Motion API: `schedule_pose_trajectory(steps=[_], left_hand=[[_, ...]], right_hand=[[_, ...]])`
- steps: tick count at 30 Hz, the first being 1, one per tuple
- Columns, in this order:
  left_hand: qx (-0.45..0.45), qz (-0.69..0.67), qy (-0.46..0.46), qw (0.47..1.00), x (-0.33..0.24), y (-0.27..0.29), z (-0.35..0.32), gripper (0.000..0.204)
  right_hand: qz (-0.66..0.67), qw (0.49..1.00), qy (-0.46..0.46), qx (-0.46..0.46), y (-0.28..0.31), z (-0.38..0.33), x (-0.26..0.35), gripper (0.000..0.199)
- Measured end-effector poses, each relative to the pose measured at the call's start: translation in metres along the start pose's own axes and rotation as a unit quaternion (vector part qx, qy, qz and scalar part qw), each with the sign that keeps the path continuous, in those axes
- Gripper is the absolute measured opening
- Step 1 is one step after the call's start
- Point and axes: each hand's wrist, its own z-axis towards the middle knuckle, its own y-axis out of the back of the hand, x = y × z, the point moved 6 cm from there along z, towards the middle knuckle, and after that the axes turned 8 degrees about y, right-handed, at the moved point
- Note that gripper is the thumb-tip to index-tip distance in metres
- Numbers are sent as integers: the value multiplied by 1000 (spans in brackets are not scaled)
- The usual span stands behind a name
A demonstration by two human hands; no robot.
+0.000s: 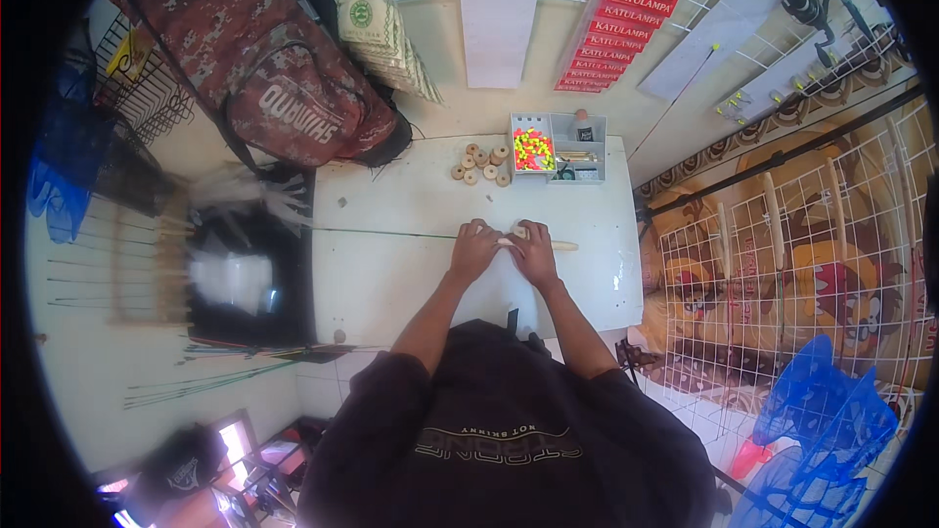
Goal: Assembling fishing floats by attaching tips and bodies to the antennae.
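Observation:
My left hand [474,246] and my right hand [534,249] rest close together on the white table [391,274]. Both grip a thin rod [381,232] that runs left across the table. Its pale wooden handle [563,246] sticks out to the right of my right hand. A small pale piece shows between the two hands. The part of the rod inside my fingers is hidden.
Several round cork rings [480,166] lie at the table's far edge beside a grey compartment box [558,149] with yellow and pink beads. A camouflage bag [284,88] leans at the left. Wire racks [773,264] stand right, thin rods [225,372] lie lower left.

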Motion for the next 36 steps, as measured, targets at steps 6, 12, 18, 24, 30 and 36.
schedule_pose_trajectory(steps=[6, 12, 18, 24, 30, 36], left_hand=[[-129, -8, -21, 991, -20, 27, -15, 20], [-121, -28, -54, 991, -24, 26, -39, 15], [-57, -135, 12, 989, -12, 3, -50, 17], [-64, -210, 133, 967, -5, 2, -42, 22], [-27, -341, 202, 918, -5, -1, -42, 21], [-63, -314, 196, 927, -8, 3, -54, 18]], right_hand=[[42, 999, 12, -31, 14, -7, -5, 29], [94, 994, 19, -53, 19, -14, -2, 34], [102, 993, 13, -60, 19, -23, -8, 40], [138, 988, 2, -73, 24, -23, -4, 40], [168, 984, 4, -56, 24, -27, -3, 37], [190, 982, -14, -13, 22, -30, 0, 35]])
